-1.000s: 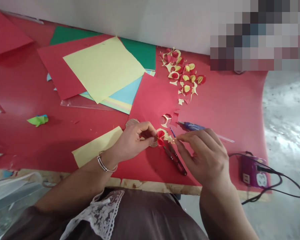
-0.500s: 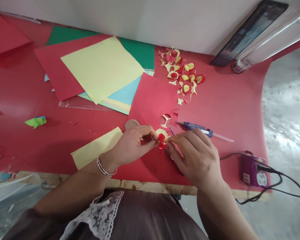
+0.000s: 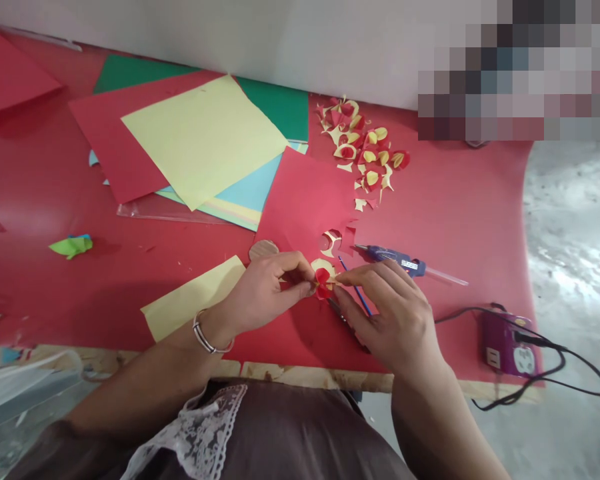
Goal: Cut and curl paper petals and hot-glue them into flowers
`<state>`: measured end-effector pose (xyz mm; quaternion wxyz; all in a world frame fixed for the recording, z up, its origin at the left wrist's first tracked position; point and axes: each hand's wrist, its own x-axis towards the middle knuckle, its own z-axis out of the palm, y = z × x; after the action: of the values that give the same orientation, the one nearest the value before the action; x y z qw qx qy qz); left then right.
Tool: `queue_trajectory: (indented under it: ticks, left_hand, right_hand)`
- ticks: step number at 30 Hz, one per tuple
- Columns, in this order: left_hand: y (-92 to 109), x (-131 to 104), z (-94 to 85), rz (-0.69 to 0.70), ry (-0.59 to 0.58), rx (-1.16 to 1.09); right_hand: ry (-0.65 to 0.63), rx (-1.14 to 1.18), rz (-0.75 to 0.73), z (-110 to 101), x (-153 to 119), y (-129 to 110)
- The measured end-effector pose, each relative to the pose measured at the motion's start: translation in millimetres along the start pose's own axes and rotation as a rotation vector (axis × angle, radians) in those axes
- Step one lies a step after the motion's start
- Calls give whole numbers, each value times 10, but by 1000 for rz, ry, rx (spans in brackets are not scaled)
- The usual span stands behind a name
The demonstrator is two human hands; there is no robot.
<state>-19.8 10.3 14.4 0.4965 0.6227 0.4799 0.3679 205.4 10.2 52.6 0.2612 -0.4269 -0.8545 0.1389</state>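
Between the thumb and index finger of my left hand (image 3: 267,293) is pinched a small red and yellow paper flower (image 3: 323,284). From the other side, the fingertips of my right hand (image 3: 395,310) close on the flower's yellow part. Just beyond my fingertips lies a cut pale yellow paper scrap (image 3: 325,265). A blue pen-like stick (image 3: 355,285) and dark-handled scissors or pliers (image 3: 343,317), partly covered, lie by my right hand. A round wooden disc (image 3: 263,251) sits behind my left hand, and a pale yellow paper strip (image 3: 195,297) lies beside it.
A blue glue gun (image 3: 395,258) with a clear stick lies right of centre. Small red and yellow paper pieces (image 3: 365,147) are heaped at the back. Coloured sheets (image 3: 205,140) are stacked back left. A purple power socket (image 3: 510,343) with black cable stands at the right edge.
My right fingertips have shifted slightly at the flower, and more of the blue stick shows beneath that hand. My left hand keeps its pinch in nearly the same place.
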Motion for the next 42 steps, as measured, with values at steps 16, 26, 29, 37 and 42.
queue_trajectory:
  ticks: [16,26,29,37,42]
  left_hand:
    - [-100,60,-153,-94,209,-323]
    - [-134,62,-135,-134,247,-343]
    - [-133,55,-113,-135,227,-386]
    - [-112,45,-114,-145,215,-460]
    - [-106,45,-117,-153,222,-438]
  right_hand:
    - [36,74,231,181,-197,197]
    - [-100,82,92,411,4,5]
    - [-125,42,82,516,85,-14]
    - [-181,-88,73,716,164,4]
    - [-173,-82,63,750,181,8]
